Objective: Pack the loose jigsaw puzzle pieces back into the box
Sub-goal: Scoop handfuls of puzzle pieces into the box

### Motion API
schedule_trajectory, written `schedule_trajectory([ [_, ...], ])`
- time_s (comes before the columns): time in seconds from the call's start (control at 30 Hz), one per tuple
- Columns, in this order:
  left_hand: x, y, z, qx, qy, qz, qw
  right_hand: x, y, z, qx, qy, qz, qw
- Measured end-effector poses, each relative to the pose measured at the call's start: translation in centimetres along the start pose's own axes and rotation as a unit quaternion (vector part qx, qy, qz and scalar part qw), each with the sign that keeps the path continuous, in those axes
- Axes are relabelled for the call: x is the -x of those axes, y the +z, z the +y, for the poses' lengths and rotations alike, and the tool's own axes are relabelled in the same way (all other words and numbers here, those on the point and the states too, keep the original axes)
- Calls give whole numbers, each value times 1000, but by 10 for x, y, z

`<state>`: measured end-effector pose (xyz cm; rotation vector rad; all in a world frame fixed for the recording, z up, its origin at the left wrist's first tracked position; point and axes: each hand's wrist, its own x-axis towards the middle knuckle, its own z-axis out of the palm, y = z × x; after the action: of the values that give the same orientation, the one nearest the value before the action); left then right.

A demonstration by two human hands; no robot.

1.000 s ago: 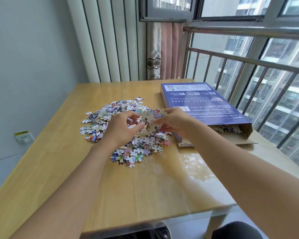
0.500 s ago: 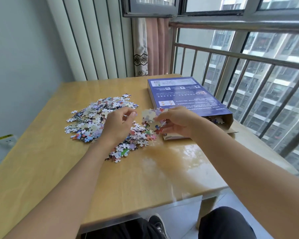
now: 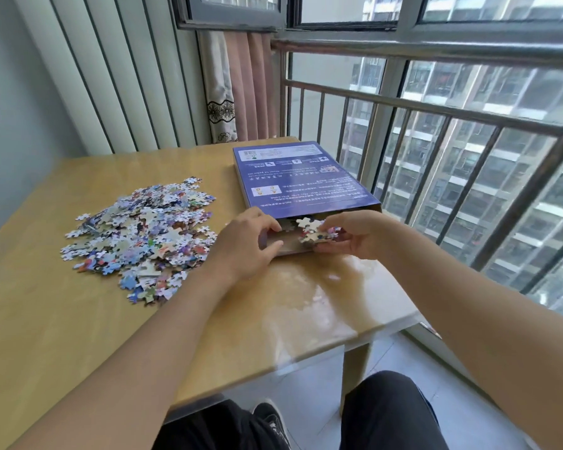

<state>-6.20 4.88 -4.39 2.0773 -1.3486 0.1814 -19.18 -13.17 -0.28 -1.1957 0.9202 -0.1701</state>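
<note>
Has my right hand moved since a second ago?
Yes. The right hand went from over the puzzle pile rightward to the box opening.
</note>
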Motion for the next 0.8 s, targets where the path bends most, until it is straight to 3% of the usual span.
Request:
schedule_trajectory([
  [0.2, 2, 2, 4, -88, 31, -68, 993, -15, 15, 0, -29, -54, -1, 998],
  [0.4, 4, 1, -2, -77, 48, -63, 994, -21, 2, 20, 188, -147, 62, 969],
  [0.47, 4, 1, -3, -66, 48, -67, 994, -16, -4, 24, 308, -178, 56, 933],
  [0.57, 2, 1, -3, -65, 49, -66, 995, -5, -15, 26, 513, -259, 83, 814],
  [0.6, 2, 1, -3, -65, 49, -63, 995, -4, -18, 26, 546, -300, 90, 777],
  [0.7, -1, 0, -2, -67, 54, -66, 994, 4, -22, 29, 576, -378, 84, 720],
  [0.8, -1, 0, -2, -72, 55, -94, 991, 6, -17, 35, 676, -343, -7, 651],
])
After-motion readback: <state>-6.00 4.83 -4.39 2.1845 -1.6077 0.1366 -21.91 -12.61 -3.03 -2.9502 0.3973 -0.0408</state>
